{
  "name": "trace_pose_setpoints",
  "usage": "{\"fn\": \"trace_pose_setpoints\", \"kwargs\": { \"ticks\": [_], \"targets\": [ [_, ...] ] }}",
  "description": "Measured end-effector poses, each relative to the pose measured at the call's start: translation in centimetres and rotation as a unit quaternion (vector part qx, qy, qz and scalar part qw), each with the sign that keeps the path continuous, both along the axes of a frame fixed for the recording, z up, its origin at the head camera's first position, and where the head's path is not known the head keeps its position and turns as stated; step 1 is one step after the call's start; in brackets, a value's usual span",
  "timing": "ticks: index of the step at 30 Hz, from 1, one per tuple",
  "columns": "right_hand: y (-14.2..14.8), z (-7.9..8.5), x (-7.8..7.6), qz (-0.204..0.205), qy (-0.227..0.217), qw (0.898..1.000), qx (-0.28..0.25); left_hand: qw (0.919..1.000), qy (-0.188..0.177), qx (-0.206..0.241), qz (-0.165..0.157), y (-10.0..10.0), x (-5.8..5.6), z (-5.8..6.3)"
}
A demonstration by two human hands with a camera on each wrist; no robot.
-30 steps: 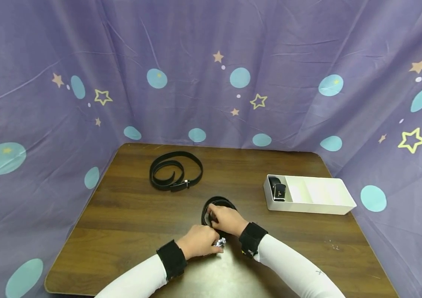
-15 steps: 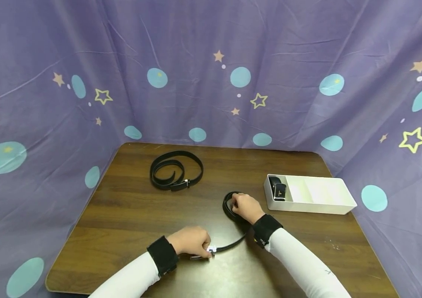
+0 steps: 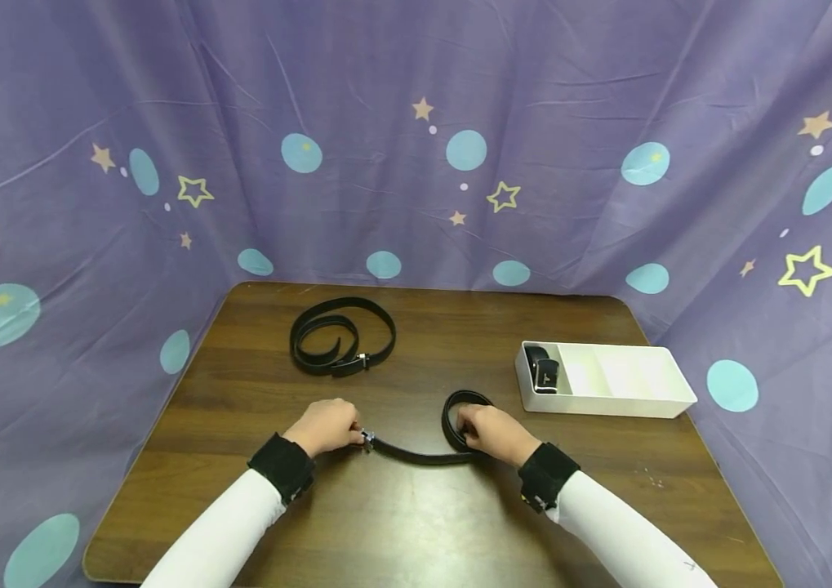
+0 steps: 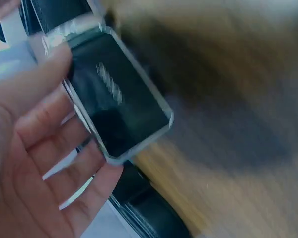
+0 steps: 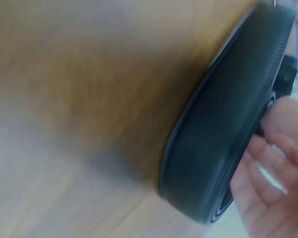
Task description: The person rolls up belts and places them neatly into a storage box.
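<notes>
A black belt (image 3: 419, 458) stretches between the two hands over the wooden table. My left hand (image 3: 323, 426) pinches its silver-framed buckle (image 4: 124, 94) between thumb and fingers; the left wrist view shows the buckle's dark plate close up. At the other end, my right hand (image 3: 496, 433) grips the coiled part of the belt (image 5: 218, 119), fingers inside the loops. That coil stands on its edge in the right wrist view, its layers seen at the rim. From it the strap runs leftward in a shallow curve to the buckle.
A second black belt (image 3: 345, 303) lies loosely looped at the back left, its buckle (image 3: 362, 361) facing front. On the right, a white divided box (image 3: 607, 404) holds a rolled belt (image 3: 546, 376) in its left compartment. Purple curtain (image 3: 386, 122) surrounds the table (image 3: 224, 457).
My left hand has moved left and away from me with the buckle, drawing a length of strap out from the coil. My right hand has shifted right with the coil.
</notes>
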State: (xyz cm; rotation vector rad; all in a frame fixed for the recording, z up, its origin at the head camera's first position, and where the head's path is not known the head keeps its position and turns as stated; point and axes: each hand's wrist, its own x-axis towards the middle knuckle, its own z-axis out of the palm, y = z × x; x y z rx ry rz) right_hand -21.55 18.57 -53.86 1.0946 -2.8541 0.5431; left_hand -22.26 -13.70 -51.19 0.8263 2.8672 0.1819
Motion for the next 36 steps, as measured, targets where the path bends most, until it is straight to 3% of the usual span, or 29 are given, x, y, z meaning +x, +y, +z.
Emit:
{"fn": "trace_pose_setpoints", "kwargs": {
  "ticks": [5,11,17,23,29,36],
  "targets": [
    [-1.4,0.0,1.6,0.09,-0.001,0.996,0.01,0.9967,0.079,-0.011,0.016,0.0,-1.5,-0.3],
    [-3.5,0.4,3.0,0.161,-0.005,0.986,0.033,0.9942,0.104,0.022,-0.014,2.2,-2.9,-0.6],
    [-4.5,0.8,3.2,0.181,0.001,0.982,0.056,0.996,0.071,0.038,-0.039,5.5,-3.3,-1.4],
    [-4.7,1.0,2.9,0.184,-0.006,0.981,0.061,0.9924,0.031,0.109,-0.048,8.0,-2.6,-2.3],
    [-4.5,1.1,3.1,0.18,0.0,0.982,0.064,0.9841,-0.046,0.166,-0.044,8.8,-2.0,-2.6],
    [-4.2,0.8,3.0,0.171,0.01,0.983,0.06,0.9742,-0.076,0.18,-0.114,8.4,-1.7,-2.9]
  ]
}}
